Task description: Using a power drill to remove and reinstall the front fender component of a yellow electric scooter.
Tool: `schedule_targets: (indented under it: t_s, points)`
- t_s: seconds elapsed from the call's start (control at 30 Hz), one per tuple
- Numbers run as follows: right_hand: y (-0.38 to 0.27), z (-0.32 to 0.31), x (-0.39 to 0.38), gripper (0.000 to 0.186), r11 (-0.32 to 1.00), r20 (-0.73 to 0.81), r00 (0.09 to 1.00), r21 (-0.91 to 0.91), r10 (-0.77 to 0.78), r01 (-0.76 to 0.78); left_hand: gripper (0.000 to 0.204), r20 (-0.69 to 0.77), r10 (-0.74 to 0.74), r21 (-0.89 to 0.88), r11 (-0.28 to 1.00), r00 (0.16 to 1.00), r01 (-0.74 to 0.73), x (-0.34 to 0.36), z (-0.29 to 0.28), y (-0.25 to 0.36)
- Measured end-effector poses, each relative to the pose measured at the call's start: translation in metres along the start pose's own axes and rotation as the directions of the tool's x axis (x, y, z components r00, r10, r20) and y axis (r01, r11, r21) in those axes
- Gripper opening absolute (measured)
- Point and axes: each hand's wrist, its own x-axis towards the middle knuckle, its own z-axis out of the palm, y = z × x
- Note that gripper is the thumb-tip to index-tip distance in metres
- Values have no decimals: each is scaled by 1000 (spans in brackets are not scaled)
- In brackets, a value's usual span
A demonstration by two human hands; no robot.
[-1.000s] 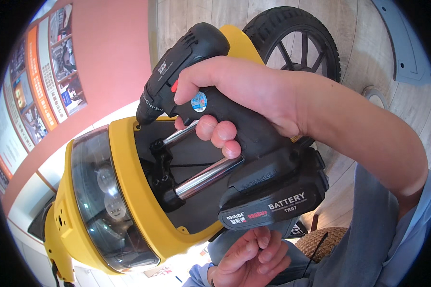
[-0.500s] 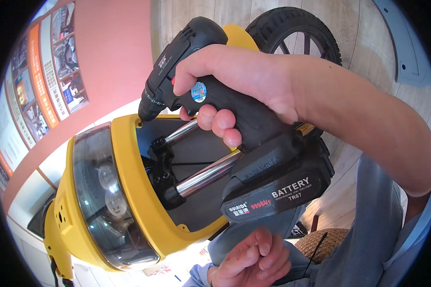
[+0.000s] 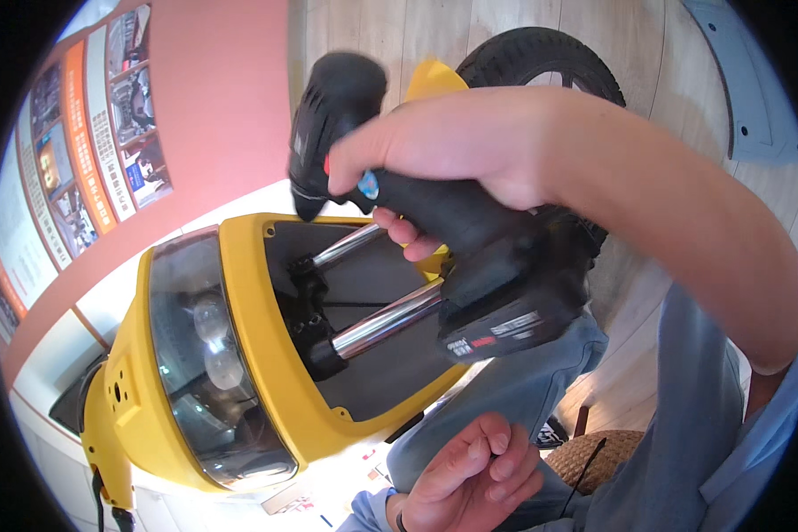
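Note:
My right hand (image 3: 470, 146) is wrapped round the handle of a black cordless drill (image 3: 496, 230), its index finger by the red trigger. The drill, blurred by motion, is above the yellow front panel (image 3: 266, 355) of a scooter-like vehicle. Its nose is apart from the screw hole (image 3: 271, 232) in the panel's upper corner. At the lower middle my left hand (image 3: 479, 465) is closed, thumb and fingertips together; a small dark thing seems to be between them. Two chrome fork tubes (image 3: 386, 324) run through the panel's opening. A clear headlight cover (image 3: 217, 355) fills the panel's front.
A black tyre (image 3: 541, 58) stands at the far side, on the wood-look floor (image 3: 426, 27). The pink wall (image 3: 222, 97) with a picture board (image 3: 89, 133) is at the left. My knee (image 3: 505, 381) is close to the panel, and a woven seat (image 3: 594, 457) is at the lower right.
My right hand has lifted the drill nose off the panel's corner hole and tilted the drill. My left hand stays about where it was, still closed.

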Motion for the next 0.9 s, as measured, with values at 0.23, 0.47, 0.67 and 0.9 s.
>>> schedule_targets:
  t_s: [0.23,0.47,0.67,0.9]
  points:
    - [4,1,-2,26,978,-104,992,-205,-67,44,17,-151,120,62,992,981,-112,4,17,-2]
    - [10,1,-77,23,908,-443,801,-83,-404,411,20,-3,83,30,996,997,-83,-8,-4,10]
    - [7,31,-176,21,796,-461,813,308,-355,522,18,71,138,186,971,988,-149,-2,-14,12]
    - [80,156,-309,14,638,-428,755,409,-497,652,22,302,91,138,981,949,-138,-16,-12,-9]
